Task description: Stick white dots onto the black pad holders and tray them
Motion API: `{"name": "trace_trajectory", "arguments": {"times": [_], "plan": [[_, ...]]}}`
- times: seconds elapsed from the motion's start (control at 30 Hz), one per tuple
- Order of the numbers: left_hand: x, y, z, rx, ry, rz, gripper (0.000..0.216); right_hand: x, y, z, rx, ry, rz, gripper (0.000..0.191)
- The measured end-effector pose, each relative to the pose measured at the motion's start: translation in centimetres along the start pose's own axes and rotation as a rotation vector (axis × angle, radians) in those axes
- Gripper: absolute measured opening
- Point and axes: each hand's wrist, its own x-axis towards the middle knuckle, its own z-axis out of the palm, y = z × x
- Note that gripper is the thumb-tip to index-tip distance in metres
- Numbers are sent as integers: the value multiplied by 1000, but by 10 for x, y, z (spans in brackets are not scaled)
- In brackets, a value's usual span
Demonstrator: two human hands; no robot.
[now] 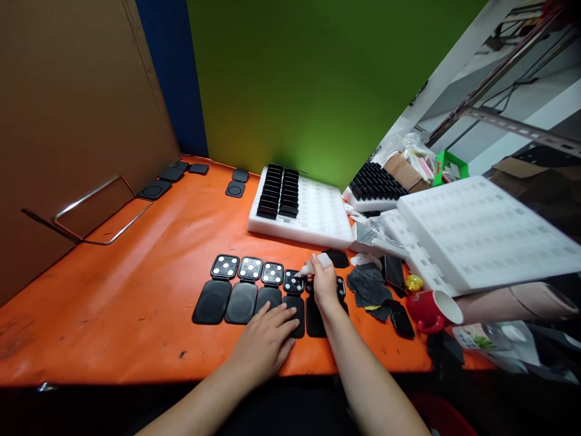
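Observation:
My right hand (324, 284) is closed around a small white squeeze bottle (323, 261). The bottle's narrow tip points left and down at a square black piece with white dots (293, 281). Spread out flat, my left hand (267, 339) rests on the lower black panels of the row. To the left lie more dotted pieces, among them one at the row's end (225, 266), each joined to a larger dark panel, such as the leftmost panel (211, 302). My right hand and forearm partly hide the pieces at the right end.
A white foam tray (313, 224) holding upright black pieces stands behind the row. Right of my hands are a dark grey cloth (368, 283), a red mug (426, 309), a plastic bottle (483, 336) and a stacked foam tray (494, 236). A bent metal wire frame (106, 243) stands left.

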Motion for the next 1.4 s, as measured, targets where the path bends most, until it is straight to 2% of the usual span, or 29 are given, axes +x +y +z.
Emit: {"name": "trace_trajectory", "arguments": {"times": [0.3,0.53,0.73,0.87,1.07,1.23,1.4], "plan": [[0,0,-3,-23,-19,-4,31,-13,-7,39,11,-138,29,37],[1,0,-3,-41,-8,0,31,-9,-6,40,-17,-130,0,34],[-2,-2,-1,-47,-6,17,30,-3,-6,53,25,-147,10,36],[-2,-2,0,-32,10,25,32,-1,-7,54,39,-133,31,36],[-6,2,-13,35,93,7,34,-5,-14,57,58,-160,62,41],[-21,-21,-33,147,183,-137,26,-19,-16,83,45,-243,52,38],[-31,-42,-35,139,197,-173,26,-21,-12,93,3,-235,13,34]]}}
